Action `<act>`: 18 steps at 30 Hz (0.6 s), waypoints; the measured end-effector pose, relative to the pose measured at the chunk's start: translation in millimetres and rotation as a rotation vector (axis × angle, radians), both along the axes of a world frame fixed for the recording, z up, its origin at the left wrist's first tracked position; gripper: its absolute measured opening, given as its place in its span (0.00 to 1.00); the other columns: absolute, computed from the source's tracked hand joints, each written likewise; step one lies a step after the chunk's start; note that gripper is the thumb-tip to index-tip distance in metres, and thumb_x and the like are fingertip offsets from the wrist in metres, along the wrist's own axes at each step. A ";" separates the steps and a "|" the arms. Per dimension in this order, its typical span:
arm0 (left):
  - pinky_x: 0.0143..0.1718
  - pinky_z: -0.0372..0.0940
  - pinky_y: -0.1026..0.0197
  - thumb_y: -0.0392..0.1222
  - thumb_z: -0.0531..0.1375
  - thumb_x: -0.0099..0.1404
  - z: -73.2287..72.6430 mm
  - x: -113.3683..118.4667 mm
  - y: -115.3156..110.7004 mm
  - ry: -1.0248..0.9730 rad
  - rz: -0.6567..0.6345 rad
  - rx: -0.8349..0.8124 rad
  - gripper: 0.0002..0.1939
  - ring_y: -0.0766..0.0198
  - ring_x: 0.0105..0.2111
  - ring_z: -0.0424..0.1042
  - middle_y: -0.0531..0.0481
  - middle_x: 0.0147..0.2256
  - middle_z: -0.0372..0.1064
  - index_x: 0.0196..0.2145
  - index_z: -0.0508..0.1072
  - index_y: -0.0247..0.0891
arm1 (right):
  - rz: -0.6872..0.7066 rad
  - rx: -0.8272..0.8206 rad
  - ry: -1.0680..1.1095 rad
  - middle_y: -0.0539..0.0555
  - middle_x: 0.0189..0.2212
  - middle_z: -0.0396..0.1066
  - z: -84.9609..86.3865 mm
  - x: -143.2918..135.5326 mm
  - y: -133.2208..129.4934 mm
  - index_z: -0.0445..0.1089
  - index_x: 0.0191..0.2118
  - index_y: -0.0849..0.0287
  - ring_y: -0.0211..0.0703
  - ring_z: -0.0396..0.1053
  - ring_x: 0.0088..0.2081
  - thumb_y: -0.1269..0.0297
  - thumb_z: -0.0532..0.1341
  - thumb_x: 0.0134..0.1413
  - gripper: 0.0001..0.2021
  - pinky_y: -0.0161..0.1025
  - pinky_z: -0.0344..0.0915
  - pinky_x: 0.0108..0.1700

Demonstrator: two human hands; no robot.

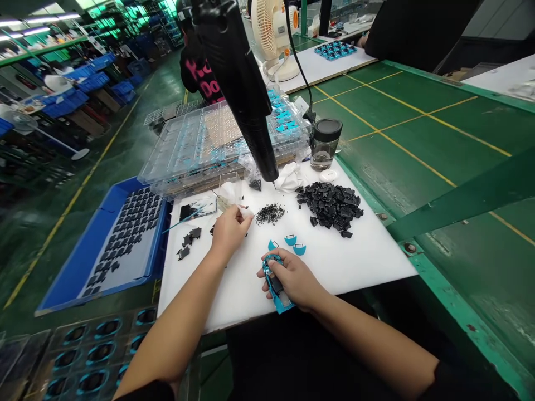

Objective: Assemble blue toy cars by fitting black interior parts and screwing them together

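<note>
My right hand (298, 278) is closed around a blue plastic housing (282, 301) with dark and shiny parts inside, tilted over the table's front edge. The thumb presses on its upper part. My left hand (229, 231) is pinched, with something small and white (246, 212) at its fingertips; whether this is a wipe or finger covers I cannot tell. Just right of these fingertips lies a heap of tiny black screws (270, 213). Beyond my right hand sit several blue curved pieces (299, 249). Above the table hangs a black electric screwdriver (254, 128), its bit pointing down.
A pile of black plastic parts (332, 206) covers the table's right side. Behind stand clear stacked trays (188, 139) and a lidded cup (326, 145). To the left is a blue bin (62, 289) with rows of black parts. A person (194, 67) is beyond the trays.
</note>
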State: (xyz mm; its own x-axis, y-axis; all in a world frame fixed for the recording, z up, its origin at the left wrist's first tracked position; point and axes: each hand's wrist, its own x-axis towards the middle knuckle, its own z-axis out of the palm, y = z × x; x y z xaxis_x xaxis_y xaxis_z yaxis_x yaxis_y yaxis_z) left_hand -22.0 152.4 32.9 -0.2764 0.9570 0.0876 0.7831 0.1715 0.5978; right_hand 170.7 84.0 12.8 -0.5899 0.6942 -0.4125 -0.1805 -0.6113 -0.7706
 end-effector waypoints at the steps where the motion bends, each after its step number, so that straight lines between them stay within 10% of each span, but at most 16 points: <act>1: 0.33 0.61 0.59 0.47 0.61 0.60 -0.3 0.2 0.3 0.034 0.001 -0.007 0.12 0.59 0.29 0.70 0.52 0.27 0.71 0.39 0.73 0.41 | -0.002 0.002 0.001 0.54 0.34 0.75 0.3 0.0 -0.1 0.64 0.43 0.57 0.39 0.72 0.26 0.54 0.60 0.59 0.12 0.39 0.72 0.27; 18: 0.37 0.63 0.55 0.48 0.66 0.57 9.3 4.0 -7.1 0.198 0.062 -0.089 0.17 0.55 0.33 0.71 0.46 0.33 0.72 0.42 0.72 0.38 | -0.064 0.020 -0.013 0.52 0.34 0.75 5.1 -1.3 -3.7 0.66 0.43 0.55 0.40 0.72 0.27 0.55 0.61 0.58 0.12 0.41 0.73 0.28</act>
